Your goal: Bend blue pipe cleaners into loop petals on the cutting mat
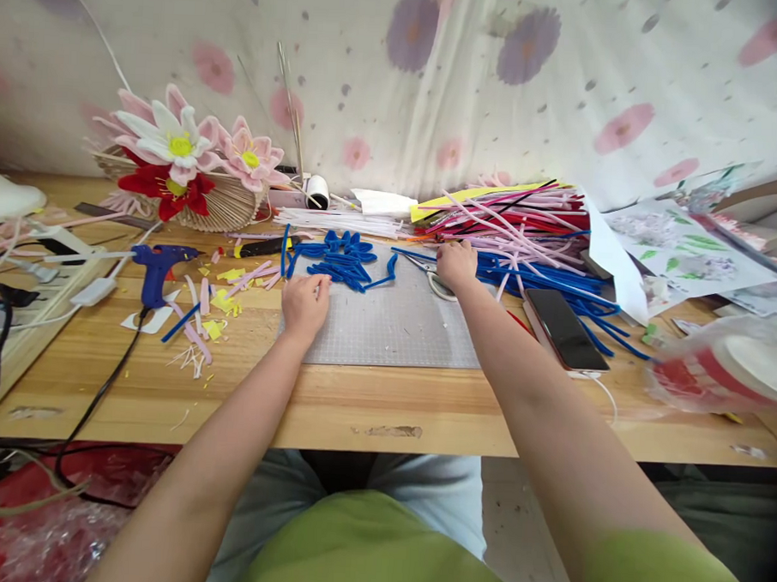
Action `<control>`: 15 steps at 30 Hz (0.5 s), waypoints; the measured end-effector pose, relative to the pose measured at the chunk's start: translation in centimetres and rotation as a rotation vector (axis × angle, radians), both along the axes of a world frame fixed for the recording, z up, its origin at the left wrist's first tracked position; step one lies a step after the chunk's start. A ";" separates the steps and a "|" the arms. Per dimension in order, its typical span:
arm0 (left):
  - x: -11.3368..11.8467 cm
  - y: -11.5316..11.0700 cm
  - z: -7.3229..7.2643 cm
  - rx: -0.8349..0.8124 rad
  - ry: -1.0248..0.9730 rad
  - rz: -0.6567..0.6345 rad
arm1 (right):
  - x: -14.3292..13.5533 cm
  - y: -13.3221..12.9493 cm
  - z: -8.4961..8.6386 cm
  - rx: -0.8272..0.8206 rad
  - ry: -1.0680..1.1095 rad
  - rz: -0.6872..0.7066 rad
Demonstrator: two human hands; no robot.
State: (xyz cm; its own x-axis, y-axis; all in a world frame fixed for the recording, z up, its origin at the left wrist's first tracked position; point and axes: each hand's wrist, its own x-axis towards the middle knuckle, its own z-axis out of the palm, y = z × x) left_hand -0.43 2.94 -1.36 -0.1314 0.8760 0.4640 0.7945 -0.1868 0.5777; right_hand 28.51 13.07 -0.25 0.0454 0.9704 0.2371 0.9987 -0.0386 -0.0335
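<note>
On the grey cutting mat (393, 330) lie bent and looped blue pipe cleaners (342, 259). My left hand (306, 303) rests at their near left side, fingers curled together; whether it holds anything is too small to tell. My right hand (457, 264) reaches to the left ends of the long blue pipe cleaners (543, 281), its fingers bent down and their tips hidden. Scissors (441, 286) lie under and beside the right hand, partly covered. A separate bent blue piece (382, 274) sits between the hands.
A blue glue gun (154, 272), scraps (224, 301) and a power strip (26, 335) are at left. Fuzzy flowers (179, 145) stand behind. Pink and red pipe cleaners (526, 220), a phone (567, 329) and a bagged tub (726, 366) occupy the right.
</note>
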 end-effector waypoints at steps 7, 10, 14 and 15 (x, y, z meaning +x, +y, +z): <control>-1.3 0.1 0.3 0.095 -0.150 0.137 | 0.1 0.3 -0.4 -0.089 0.057 0.027; -1.0 0.2 0.1 0.134 -0.151 0.102 | 0.7 0.8 -0.7 -0.151 0.033 0.077; -0.9 0.1 0.0 0.234 -0.135 0.118 | 0.8 0.7 -0.4 -0.156 -0.009 0.075; -0.9 0.1 0.0 0.257 -0.133 0.136 | 0.7 0.6 -0.2 -0.148 -0.003 0.069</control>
